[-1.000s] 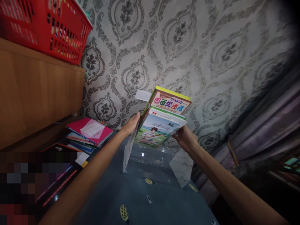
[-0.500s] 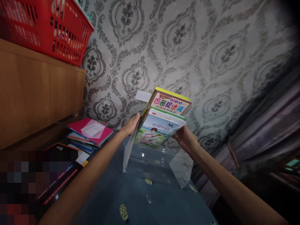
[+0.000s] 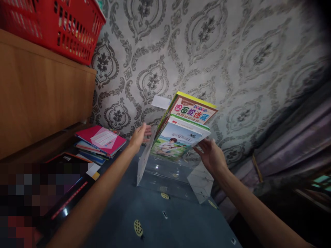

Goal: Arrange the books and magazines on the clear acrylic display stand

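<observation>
Several books stand upright, leaning back, in a clear plastic bookstand [image 3: 165,177] on the dark table. In front is a book with a seated guitar player on its cover [image 3: 174,141]. Behind it rises a taller brown book with a yellow top edge and colourful characters [image 3: 193,112]. My left hand [image 3: 140,137] is open just left of the stand's side panel, its fingers extended and empty. My right hand [image 3: 211,155] is also open, at the right edge of the front book, with fingers spread; whether a fingertip touches it is hard to see.
Left of the stand lies a stack of books topped by a pink one [image 3: 116,146]. A wooden cabinet [image 3: 46,82] carries a red basket [image 3: 74,38]. Patterned wallpaper [image 3: 155,81] backs the table [image 3: 186,224]; a curtain [image 3: 284,144] hangs on the right.
My left hand has let go of the side panel and its fingers have spread. My right hand has eased away from the books. The whole view has shifted slightly.
</observation>
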### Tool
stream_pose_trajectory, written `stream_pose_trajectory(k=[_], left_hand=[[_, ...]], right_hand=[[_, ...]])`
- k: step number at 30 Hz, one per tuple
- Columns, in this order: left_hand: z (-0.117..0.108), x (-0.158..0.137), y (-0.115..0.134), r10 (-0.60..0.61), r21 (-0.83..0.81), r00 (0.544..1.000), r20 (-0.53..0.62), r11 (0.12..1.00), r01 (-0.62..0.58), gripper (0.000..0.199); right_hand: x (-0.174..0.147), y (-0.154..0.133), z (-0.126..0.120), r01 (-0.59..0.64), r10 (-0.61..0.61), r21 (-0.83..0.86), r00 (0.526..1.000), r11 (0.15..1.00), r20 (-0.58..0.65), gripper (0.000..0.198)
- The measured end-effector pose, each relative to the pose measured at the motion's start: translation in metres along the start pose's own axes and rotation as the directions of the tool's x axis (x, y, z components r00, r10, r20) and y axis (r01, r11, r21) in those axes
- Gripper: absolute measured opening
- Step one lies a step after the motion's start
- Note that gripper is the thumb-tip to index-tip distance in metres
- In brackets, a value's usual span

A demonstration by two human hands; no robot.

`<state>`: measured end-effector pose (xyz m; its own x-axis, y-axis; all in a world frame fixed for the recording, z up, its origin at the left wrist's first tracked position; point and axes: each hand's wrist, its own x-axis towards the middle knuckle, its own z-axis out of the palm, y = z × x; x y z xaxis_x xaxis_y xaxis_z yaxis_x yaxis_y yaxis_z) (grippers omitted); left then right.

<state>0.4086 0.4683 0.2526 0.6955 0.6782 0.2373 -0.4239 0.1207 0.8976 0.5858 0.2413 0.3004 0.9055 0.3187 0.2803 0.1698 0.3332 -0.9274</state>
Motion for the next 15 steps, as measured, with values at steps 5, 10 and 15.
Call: stream_pose_trajectory(k=[5, 10, 15], left_hand=[[-0.011, -0.02, -0.023, -0.133, -0.035, 0.989, -0.069, 0.991, 0.131, 0.017], [-0.014, -0.031, -0.04, -0.181, -0.016, 0.981, -0.064, 0.983, 0.181, 0.007], [-0.014, -0.036, -0.046, -0.19, 0.03, 0.981, -0.041, 0.981, 0.191, 0.01]], right_hand=[[-0.031, 0.031, -0.028, -0.05, 0.047, -0.056, 0.998, 0.997, -0.05, 0.027], [-0.062, 0.066, -0.052, -0.176, 0.178, -0.129, 0.984, 0.976, 0.006, 0.027], [-0.084, 0.086, -0.061, -0.235, 0.248, -0.189, 0.967, 0.953, 0.05, 0.037]])
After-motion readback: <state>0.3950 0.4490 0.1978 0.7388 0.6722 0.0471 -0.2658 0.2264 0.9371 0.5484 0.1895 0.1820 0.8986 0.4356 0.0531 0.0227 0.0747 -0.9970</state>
